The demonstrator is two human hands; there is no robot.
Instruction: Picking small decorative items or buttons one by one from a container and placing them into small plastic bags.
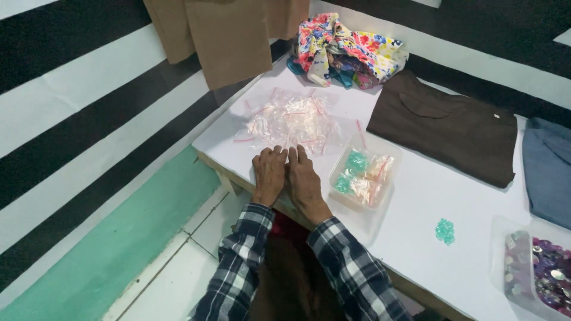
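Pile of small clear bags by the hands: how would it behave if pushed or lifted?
The pile of small clear bags looks thin and crinkled, so probably floppy and very light. Its glossy film on the smooth white table would likely slide and scatter if pushed. Both the left hand and right hand lie flat at its near edge.

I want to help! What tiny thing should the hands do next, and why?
Probably pick one bag off the pile of clear bags. Both the left hand and right hand lie flat and empty at its near edge, fingertips touching it, and the loose teal beads sit unbagged on the table.
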